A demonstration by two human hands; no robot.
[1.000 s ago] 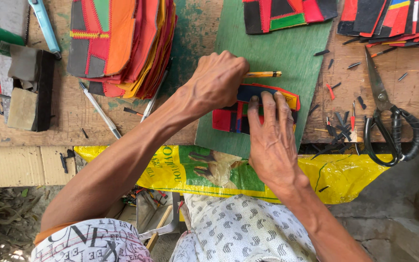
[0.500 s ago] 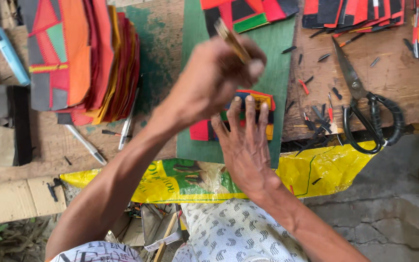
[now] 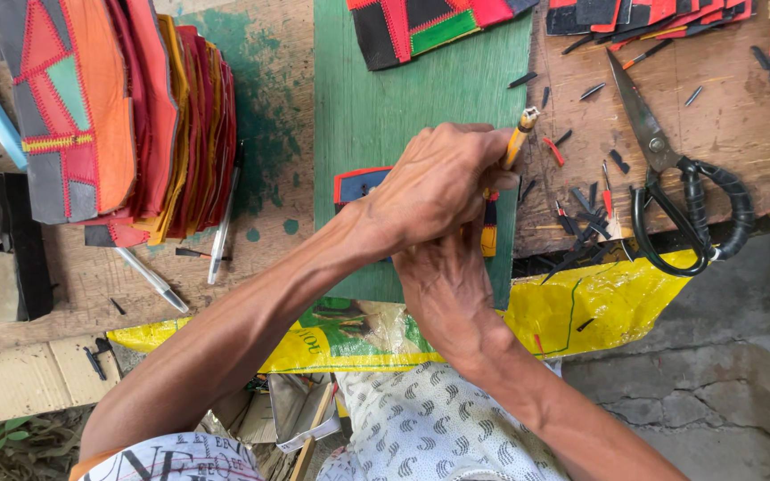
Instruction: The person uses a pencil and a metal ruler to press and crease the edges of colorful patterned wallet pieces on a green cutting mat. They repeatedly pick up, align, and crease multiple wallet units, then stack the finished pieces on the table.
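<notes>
I am watching my left hand (image 3: 434,191) clenching around a yellow pencil (image 3: 519,138), the fingers wrapped tight on its shaft and its upper end sticking up and to the right out of the fist. The grip is closing fully on it, with no gap showing between fingers and palm. My right hand (image 3: 446,285) is lying under the left, pressing flat on a small patch (image 3: 360,183) of dark blue cloth with a red edge; its fingers are hidden beneath the left hand, so I am only guessing that they are spread and holding nothing. The patch is resting on the green board (image 3: 376,107), just left of the left knuckles, and a striped end of it is peeking out at the board's right edge below the pencil. The board is sitting on the wooden counter (image 3: 741,125). Black-handled scissors (image 3: 670,178) are lying to the right, well apart from both hands, among dark scraps (image 3: 585,218). A thick stack (image 3: 126,116) of red, orange and yellow pieces is sitting to the left, with two pens (image 3: 225,214) beside it. A yellow sack (image 3: 599,298) is hanging off the counter's near edge.
</notes>
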